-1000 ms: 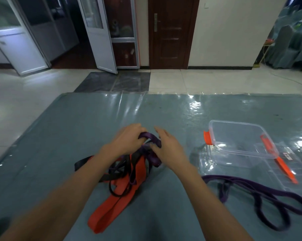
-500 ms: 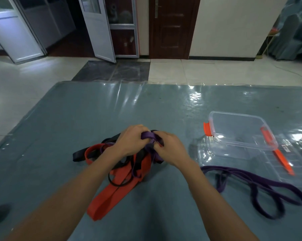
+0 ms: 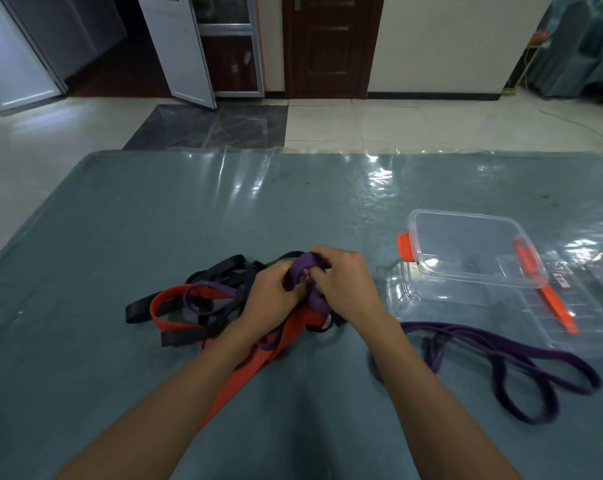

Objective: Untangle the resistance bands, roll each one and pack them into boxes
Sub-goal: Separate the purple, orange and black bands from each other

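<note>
A tangle of resistance bands lies mid-table: black bands (image 3: pixel 220 271), a red band (image 3: pixel 175 323) and a purple band (image 3: pixel 302 273) knotted together. My left hand (image 3: pixel 270 299) and my right hand (image 3: pixel 347 289) meet over the top of the tangle, both pinching the purple band's loop. A separate purple band (image 3: pixel 522 355) lies loose on the table to the right. Beyond it stands a clear plastic box (image 3: pixel 466 258) with orange clips, resting partly on its clear lid (image 3: pixel 570 320).
The table (image 3: pixel 120 220) has a grey-blue cloth under a glossy clear sheet. Its far edge runs across the view, with tiled floor, doors and a covered chair beyond.
My hands have closed in tighter on the purple loop. The tangle has spread leftward, showing more of the black and red bands. The camera tilted down.
</note>
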The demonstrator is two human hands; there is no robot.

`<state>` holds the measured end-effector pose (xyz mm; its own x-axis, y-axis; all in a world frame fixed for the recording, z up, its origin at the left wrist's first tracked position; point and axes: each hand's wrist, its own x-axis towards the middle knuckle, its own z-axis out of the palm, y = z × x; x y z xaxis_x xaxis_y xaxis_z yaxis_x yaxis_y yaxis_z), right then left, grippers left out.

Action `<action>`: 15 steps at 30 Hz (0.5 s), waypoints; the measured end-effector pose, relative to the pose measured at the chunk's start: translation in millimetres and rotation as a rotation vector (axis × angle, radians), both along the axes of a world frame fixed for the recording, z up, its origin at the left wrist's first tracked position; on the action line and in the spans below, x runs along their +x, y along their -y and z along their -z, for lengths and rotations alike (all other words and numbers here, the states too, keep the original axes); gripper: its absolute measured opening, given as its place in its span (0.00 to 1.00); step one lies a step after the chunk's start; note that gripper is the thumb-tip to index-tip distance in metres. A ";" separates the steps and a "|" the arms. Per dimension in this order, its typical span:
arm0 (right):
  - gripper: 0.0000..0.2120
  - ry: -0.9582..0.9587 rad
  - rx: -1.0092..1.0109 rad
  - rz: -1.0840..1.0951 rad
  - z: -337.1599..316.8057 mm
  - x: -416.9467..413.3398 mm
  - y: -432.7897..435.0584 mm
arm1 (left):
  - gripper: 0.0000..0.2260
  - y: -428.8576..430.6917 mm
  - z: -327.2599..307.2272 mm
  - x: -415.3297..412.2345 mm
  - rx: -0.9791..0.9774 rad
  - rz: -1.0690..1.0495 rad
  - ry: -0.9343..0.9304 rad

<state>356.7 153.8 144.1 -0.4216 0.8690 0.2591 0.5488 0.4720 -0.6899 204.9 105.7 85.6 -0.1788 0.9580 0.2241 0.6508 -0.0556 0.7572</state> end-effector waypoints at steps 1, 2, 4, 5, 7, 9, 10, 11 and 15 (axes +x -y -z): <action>0.10 -0.040 0.002 0.036 -6.2 2.4 -1.4 | 0.06 -1.4 5.1 4.3 -0.004 0.000 0.053; 0.10 -0.082 0.012 0.068 -12.5 5.4 -2.3 | 0.07 -2.1 10.6 7.1 -0.003 -0.004 0.091; 0.11 -0.131 0.035 0.077 -24.8 11.1 -3.3 | 0.08 -2.1 20.9 9.0 -0.002 -0.041 0.146; 0.11 -0.135 0.039 0.064 -29.9 12.9 -2.2 | 0.07 -2.2 23.1 9.2 -0.005 -0.057 0.163; 0.11 -0.153 0.042 0.058 -35.8 14.5 1.1 | 0.12 -3.5 24.1 9.6 0.018 -0.028 0.152; 0.11 -0.201 0.036 0.083 -38.3 14.2 2.4 | 0.12 -3.3 23.5 11.0 0.044 0.016 0.141; 0.11 -0.223 0.031 0.096 -38.6 14.4 2.1 | 0.10 -3.9 24.4 10.2 0.036 0.016 0.127; 0.11 -0.244 0.023 0.109 -38.2 15.0 1.2 | 0.07 -4.7 25.4 7.8 0.024 0.012 0.107; 0.08 -0.298 -0.037 0.150 -30.1 21.1 0.7 | 0.07 -10.7 14.7 -17.7 0.004 -0.054 0.082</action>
